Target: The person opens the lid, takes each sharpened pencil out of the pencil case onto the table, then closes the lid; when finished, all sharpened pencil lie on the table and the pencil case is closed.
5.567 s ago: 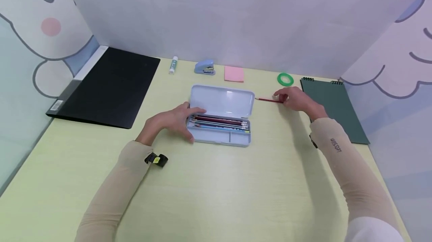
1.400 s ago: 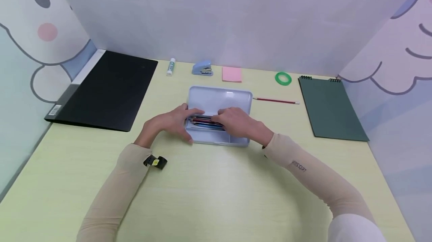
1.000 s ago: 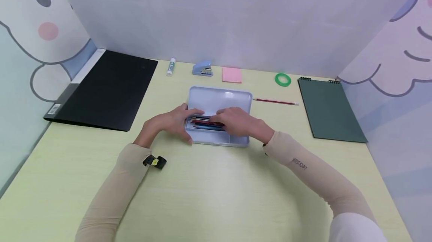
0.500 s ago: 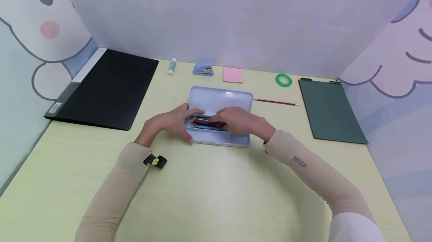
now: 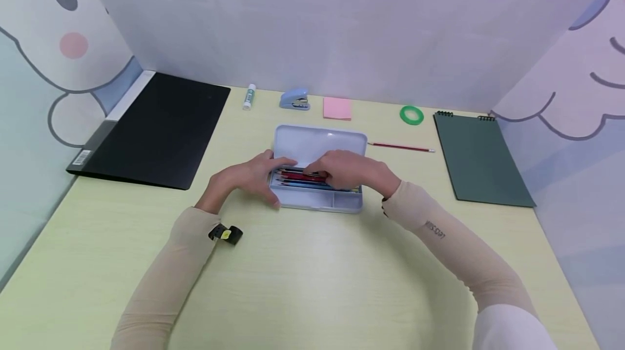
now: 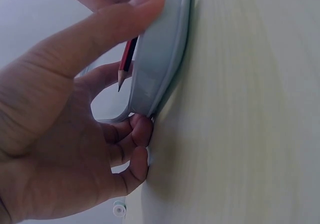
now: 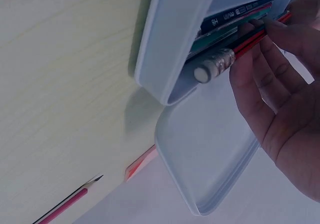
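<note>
A pale blue pencil case (image 5: 303, 198) lies open on the table, its lid (image 5: 319, 141) tipped back. My left hand (image 5: 251, 175) grips its left end, thumb at the front wall and fingers round the far side. Over the case, my right hand (image 5: 344, 168) pinches a red-and-black striped pencil (image 7: 247, 43) near its white eraser end; the pencil's sharpened tip (image 6: 121, 79) shows in the left wrist view. Under it lie several blue and dark pencils (image 7: 235, 15) in the long compartment, partly hidden by the right hand. Another red pencil (image 5: 401, 147) lies on the table right of the lid.
A black folder (image 5: 156, 127) lies at left. Along the back are a glue stick (image 5: 249, 97), a blue stapler (image 5: 295, 99), pink sticky notes (image 5: 337, 108) and a green tape roll (image 5: 412, 115). A dark green spiral pad (image 5: 483, 157) lies at right, near the wall.
The right hand let go of the red pencil on the table and moved left into the case. It now raises a striped pencil there slightly. The left hand stays at the case's end.
</note>
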`<action>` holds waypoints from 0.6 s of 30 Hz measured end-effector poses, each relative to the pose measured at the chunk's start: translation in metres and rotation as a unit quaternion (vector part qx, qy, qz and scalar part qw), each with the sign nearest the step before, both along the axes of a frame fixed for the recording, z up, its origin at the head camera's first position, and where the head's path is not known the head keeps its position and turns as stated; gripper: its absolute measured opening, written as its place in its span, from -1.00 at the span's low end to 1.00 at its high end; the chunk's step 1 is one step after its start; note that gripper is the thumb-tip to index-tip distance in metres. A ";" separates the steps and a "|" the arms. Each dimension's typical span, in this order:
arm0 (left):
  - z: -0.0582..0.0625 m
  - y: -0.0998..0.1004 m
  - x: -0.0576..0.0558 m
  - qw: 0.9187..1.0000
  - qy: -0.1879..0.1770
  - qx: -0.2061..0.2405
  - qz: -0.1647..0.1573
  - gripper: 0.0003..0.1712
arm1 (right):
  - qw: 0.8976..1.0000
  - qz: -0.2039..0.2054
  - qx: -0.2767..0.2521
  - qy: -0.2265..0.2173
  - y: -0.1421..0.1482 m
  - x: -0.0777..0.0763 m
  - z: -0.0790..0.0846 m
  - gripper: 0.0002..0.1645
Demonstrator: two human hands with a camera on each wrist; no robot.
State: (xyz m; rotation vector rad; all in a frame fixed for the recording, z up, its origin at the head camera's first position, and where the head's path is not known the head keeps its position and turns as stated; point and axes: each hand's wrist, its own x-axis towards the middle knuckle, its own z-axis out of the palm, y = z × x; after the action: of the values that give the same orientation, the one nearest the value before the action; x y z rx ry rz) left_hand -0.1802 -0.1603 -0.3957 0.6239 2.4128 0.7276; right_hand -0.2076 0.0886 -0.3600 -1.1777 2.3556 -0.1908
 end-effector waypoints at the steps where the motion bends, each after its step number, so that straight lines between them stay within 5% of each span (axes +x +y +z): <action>1: 0.000 0.000 0.000 1.000 0.001 0.000 -0.001 0.15 | 1.000 0.001 0.002 -0.004 0.000 -0.001 0.000 -0.41; 18: 0.000 0.001 -0.001 1.000 -0.006 -0.009 0.000 0.16 | 0.998 -0.008 0.004 -0.070 0.007 -0.005 0.005 -0.27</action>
State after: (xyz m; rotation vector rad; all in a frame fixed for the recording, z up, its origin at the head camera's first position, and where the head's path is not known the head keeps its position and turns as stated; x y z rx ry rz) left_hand -0.1811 -0.1598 -0.3952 0.6101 2.4060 0.7063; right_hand -0.2125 0.0953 -0.3551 -1.1040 2.2432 -0.2595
